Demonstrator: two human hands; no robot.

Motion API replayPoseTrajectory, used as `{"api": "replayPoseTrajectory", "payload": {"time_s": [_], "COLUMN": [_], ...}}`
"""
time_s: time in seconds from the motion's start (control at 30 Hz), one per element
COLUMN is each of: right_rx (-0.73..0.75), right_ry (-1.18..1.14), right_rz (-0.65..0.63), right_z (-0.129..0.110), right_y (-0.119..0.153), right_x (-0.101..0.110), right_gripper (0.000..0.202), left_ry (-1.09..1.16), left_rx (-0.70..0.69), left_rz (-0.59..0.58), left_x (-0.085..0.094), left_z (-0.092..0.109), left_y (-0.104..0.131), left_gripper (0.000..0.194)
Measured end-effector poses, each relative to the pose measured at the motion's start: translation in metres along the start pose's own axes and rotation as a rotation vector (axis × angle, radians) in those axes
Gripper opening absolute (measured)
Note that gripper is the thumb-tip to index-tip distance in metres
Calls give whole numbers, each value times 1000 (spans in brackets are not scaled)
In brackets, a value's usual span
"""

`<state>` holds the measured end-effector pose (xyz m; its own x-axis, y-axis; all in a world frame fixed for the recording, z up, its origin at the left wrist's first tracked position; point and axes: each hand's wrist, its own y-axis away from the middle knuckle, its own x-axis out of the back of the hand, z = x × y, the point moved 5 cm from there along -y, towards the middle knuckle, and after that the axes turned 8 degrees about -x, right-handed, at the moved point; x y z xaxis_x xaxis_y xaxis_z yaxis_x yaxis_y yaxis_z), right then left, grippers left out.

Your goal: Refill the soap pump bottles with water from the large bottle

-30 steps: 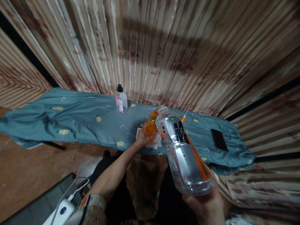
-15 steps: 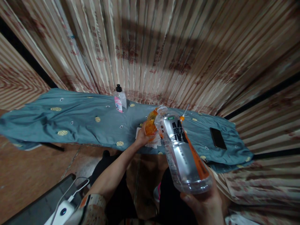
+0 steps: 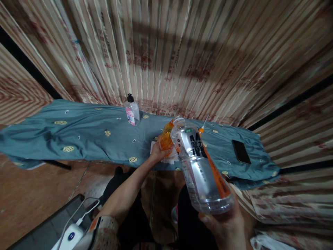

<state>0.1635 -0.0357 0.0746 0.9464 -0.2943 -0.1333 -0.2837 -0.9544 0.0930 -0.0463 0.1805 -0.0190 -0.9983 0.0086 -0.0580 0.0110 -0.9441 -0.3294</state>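
My right hand (image 3: 226, 222) grips the base of a large clear drink bottle (image 3: 200, 170) with a silver and orange label. The bottle is tilted, its uncapped mouth pointing up and left. My left hand (image 3: 157, 152) is closed round an orange see-through bottle (image 3: 166, 137), whose top sits right beside the clear bottle's mouth. Whether the two mouths touch, I cannot tell. Under the left hand a whitish sheet (image 3: 170, 159) lies on the cloth, partly hidden. Behind the clear bottle an orange pump head with a pale tube (image 3: 202, 130) rests on the cloth.
A teal cloth (image 3: 88, 139) with pineapple prints covers the long narrow table. On it stand a clear black-capped bottle (image 3: 132, 111) and, at right, a dark phone (image 3: 241, 151). Striped curtains (image 3: 161, 52) hang behind. A white power bank (image 3: 69, 236) with a cable is at lower left.
Both hands keep their hold on the bottles, in nearly the same pose. The whole view has shifted slightly; the large bottle appears a touch more to the left.
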Motion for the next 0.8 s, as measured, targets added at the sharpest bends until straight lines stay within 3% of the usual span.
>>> {"api": "replayPoseTrajectory", "payload": {"time_s": [0.5, 0.8], "right_rx": [-70, -101], "right_ry": [6, -4], "right_rz": [100, 141], "right_z": [-12, -12], "right_y": [10, 11], "right_x": [-18, -17], "right_gripper": [91, 94], "left_ry": [-31, 19], "left_rx": [14, -8], "left_rz": [9, -7], "left_x": [-1, -3], "left_z": [9, 9], "left_y": [1, 1], "left_gripper": [67, 72]}}
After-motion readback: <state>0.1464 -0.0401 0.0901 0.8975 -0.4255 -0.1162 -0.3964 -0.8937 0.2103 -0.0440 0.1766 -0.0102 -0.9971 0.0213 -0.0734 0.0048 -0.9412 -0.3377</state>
